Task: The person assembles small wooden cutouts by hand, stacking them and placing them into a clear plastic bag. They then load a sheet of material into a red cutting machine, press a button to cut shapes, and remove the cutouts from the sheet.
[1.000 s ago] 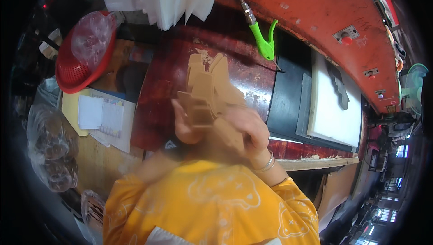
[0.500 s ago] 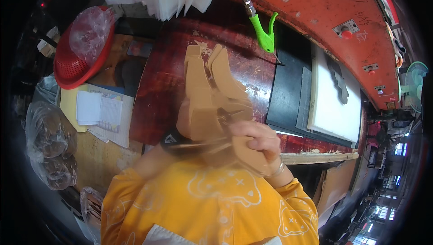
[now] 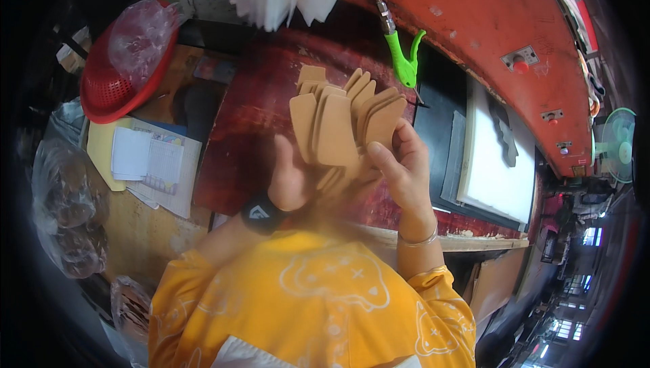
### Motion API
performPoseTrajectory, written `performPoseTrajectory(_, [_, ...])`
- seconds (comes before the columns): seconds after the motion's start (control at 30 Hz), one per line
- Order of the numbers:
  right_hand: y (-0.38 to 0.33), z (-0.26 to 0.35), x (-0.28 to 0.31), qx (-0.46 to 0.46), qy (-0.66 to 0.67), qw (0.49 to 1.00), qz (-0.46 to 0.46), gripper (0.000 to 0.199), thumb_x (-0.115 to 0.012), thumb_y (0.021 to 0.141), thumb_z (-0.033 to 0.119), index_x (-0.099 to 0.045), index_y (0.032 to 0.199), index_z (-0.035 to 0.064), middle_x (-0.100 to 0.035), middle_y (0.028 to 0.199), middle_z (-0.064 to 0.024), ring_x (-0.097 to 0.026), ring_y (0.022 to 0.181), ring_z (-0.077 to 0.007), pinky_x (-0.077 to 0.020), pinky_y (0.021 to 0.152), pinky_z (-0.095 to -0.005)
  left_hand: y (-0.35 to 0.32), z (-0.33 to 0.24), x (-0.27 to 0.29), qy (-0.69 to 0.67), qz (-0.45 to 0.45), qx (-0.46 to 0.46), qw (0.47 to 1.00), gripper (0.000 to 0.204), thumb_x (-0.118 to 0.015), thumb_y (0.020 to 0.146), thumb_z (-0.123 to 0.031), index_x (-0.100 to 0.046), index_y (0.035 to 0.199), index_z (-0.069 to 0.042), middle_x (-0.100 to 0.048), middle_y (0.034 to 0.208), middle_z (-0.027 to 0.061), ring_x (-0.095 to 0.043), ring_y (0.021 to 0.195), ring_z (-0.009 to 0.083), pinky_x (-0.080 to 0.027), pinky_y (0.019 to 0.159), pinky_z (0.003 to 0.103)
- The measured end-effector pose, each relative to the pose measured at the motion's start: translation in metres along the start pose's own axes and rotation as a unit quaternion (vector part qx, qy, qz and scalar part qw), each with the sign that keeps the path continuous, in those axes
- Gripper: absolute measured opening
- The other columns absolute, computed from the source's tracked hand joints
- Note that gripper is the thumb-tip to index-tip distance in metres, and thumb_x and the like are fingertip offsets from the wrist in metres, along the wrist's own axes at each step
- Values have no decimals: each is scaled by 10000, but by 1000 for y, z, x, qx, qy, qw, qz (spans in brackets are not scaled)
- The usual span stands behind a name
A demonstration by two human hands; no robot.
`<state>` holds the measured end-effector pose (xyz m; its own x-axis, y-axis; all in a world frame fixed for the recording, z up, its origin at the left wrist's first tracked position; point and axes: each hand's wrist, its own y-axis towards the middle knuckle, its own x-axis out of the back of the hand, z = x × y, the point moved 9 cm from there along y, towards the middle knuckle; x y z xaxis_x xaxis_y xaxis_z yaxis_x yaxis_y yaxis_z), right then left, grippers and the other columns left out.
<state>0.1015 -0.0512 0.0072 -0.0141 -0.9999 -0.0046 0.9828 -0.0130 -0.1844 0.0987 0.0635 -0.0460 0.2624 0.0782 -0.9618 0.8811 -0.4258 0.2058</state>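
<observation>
Several tan, flat, gently curved cut pieces (image 3: 335, 124) stand fanned in a loose bundle between my hands, above the dark red tabletop. Their upper ends spread apart and their lower ends are blurred. My right hand (image 3: 408, 171) grips the bundle's right side, thumb in front and fingers behind. At the lower left, my left hand (image 3: 290, 177) cups the bundle with its thumb raised beside it; its other fingers are hidden behind the pieces. A black wristband (image 3: 263, 214) is on my left wrist, and a thin bangle on my right.
A green air gun (image 3: 403, 60) hangs from a hose beyond the bundle. To the right lies a white board (image 3: 491, 165) with a dark cutout, below a red machine beam (image 3: 474, 23). Leftward are a red basket (image 3: 108, 107), papers (image 3: 162, 165) and plastic bags (image 3: 68, 212).
The bundle has risen and fanned out, with the pieces more upright. My right hand has moved up to its right side; my left hand has come into clearer view.
</observation>
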Motion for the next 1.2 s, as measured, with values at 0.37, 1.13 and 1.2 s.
performPoseTrajectory(0.37, [13, -21, -7, -25, 119, 992, 34, 460, -627, 825, 92, -453, 1239, -5, -570, 1111, -50, -538, 1022, -123, -422, 890, -259, 8, -14, 35, 298, -111, -25, 948, 706, -496, 867, -579, -444, 1278, -7, -576, 1164, 62, -568, 1023, 137, -472, 870, 298])
performPoseTrajectory(1.13, [-10, 31, -31, 228, 87, 955, 169, 764, -745, 712, 25, -337, 1355, 82, -557, 1195, -117, -538, 1095, -223, -437, 925, -351, 17, -43, -41, 548, 121, -108, 821, 414, -795, 662, -103, -625, 1034, -38, -647, 945, 83, -631, 809, 163, -500, 713, 298])
performPoseTrajectory(1.2, [-23, 47, -31, 270, 46, 937, 214, 644, -755, 723, 110, -441, 1284, 75, -558, 1202, -91, -531, 1095, -218, -412, 949, -361, 7, -46, -55, 577, 134, -168, 788, 414, -791, 661, -97, -617, 1030, -29, -649, 952, 90, -633, 828, 164, -501, 719, 295])
